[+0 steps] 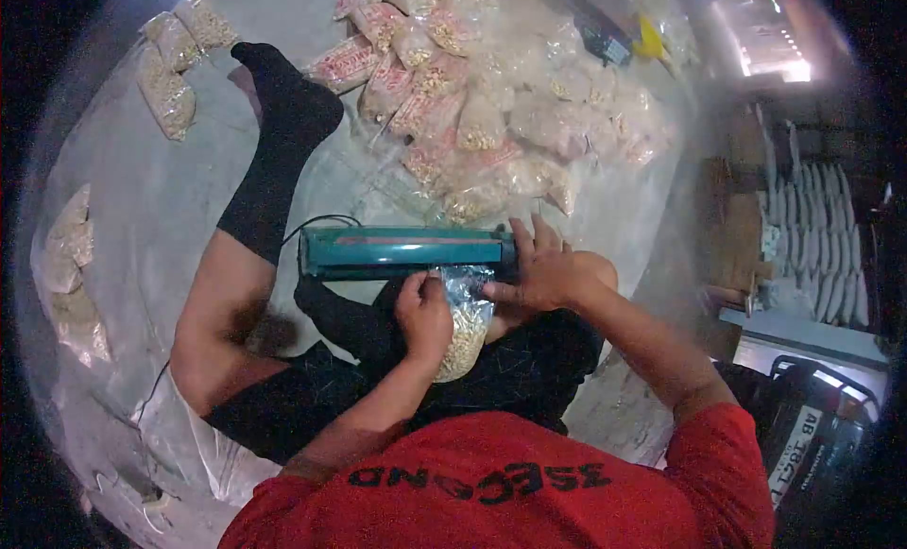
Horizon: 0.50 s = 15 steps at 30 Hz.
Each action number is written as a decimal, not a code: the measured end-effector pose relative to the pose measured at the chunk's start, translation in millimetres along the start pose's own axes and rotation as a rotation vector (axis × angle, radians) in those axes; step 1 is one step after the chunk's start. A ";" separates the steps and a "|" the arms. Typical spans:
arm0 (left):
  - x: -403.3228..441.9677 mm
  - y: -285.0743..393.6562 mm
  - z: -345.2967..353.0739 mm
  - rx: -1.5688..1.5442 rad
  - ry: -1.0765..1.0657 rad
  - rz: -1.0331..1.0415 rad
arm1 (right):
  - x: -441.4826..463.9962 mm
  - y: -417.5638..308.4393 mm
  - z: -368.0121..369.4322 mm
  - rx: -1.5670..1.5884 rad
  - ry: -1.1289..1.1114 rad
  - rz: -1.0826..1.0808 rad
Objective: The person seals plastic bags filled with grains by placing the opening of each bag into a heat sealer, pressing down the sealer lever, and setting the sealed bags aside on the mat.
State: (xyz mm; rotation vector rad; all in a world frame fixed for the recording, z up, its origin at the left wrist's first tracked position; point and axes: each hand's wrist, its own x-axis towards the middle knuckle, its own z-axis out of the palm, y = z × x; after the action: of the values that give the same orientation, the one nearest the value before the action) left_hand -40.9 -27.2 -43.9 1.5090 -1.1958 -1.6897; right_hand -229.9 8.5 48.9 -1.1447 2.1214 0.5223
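A green bar-shaped device (406, 250) lies across the floor in front of my legs. Against its near edge is the top of a clear plastic bag (463, 346) filled with pale pieces. My left hand (424, 315) is closed on the bag's upper left side, thumb and fingers pinched. At the device's right end rests my right hand (546, 270), its fingers spread over that end and its thumb reaching to the bag's upper right edge. The bag hangs down over my lap.
Beyond the device lies a heap of filled bags (463, 105), some with red print. More filled bags (168, 86) lie at the far left and left edge. A dark cable (326, 217) runs from the device. Stacked sacks (817, 237) and a black machine (817, 436) are at right.
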 end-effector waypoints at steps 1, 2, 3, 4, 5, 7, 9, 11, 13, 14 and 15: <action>-0.7 2.5 -0.4 0.016 0.033 0.017 | 0.2 -3.5 -4.8 -0.010 -0.049 0.018; 0.4 -3.9 -0.4 -0.002 0.028 0.017 | 0.1 -6.8 -9.6 -0.020 -0.096 0.034; 3.5 -9.3 -0.4 0.022 0.005 0.004 | 0.1 -8.2 -11.9 -0.034 -0.089 0.042; 6.3 -13.8 -0.5 0.047 -0.016 -0.007 | 0.8 -8.0 -11.6 -0.036 -0.115 0.045; 6.4 -18.2 -0.2 0.032 -0.013 -0.005 | 1.5 -8.1 -11.3 -0.038 -0.142 0.045; 4.5 -9.7 -2.8 0.042 -0.022 -0.069 | 6.0 -7.0 -13.2 -0.064 -0.147 0.031; 3.9 -19.4 -0.6 -0.072 -0.036 -0.092 | 8.7 -4.5 -7.1 -0.057 -0.154 0.050; 2.8 -4.5 -1.2 -0.025 -0.001 -0.099 | 6.2 -5.6 -5.7 -0.064 -0.130 0.035; 2.6 -6.5 -1.7 -0.026 -0.002 -0.067 | 5.6 -5.1 -4.2 -0.065 -0.099 0.014; 2.6 -6.6 -1.9 -0.029 -0.001 -0.037 | 6.4 -4.3 -3.5 -0.071 -0.088 0.013; 2.9 -5.8 -2.8 -0.031 0.002 -0.005 | 7.0 -3.6 -1.9 -0.075 -0.075 0.011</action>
State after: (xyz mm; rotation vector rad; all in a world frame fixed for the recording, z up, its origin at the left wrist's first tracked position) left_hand -37.9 -27.9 -50.3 1.4963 -1.1600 -1.7020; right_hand -230.4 1.4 45.1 -1.1375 2.0603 0.6442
